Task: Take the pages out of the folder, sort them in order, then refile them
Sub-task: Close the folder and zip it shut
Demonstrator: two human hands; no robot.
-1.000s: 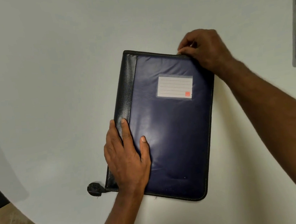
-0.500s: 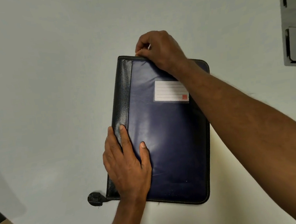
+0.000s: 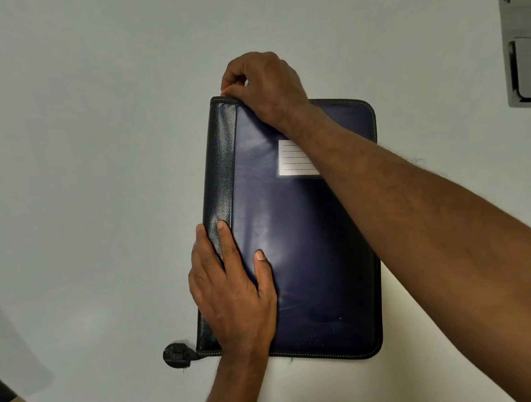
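The folder (image 3: 306,235) is lying closed and flat on the pale surface (image 3: 94,185), so the task is sitting at its first step: getting the cover open before any pages come out. The right hand (image 3: 263,87) is reaching across the folder to its far corner by the spine, fingers curled and pinching something small at the edge, probably the zip pull, though the fingers are hiding it. The left hand (image 3: 230,288) is lying spread and flat on the folder's near spine corner, pressing it down.

Judging from this, the next move is calling for the right hand to free the folder's edge all the way round while the left is holding it from sliding. A small black tab (image 3: 175,355) is sticking out just beside the folder's near spine corner.

Room is lying open on the spine side of the folder, enough for the cover to swing over and for pages to be laid out. The surface's edge is curving past well off that near corner. Beyond the folder's opening side, well apart, a dark tray (image 3: 526,30) is limiting space.
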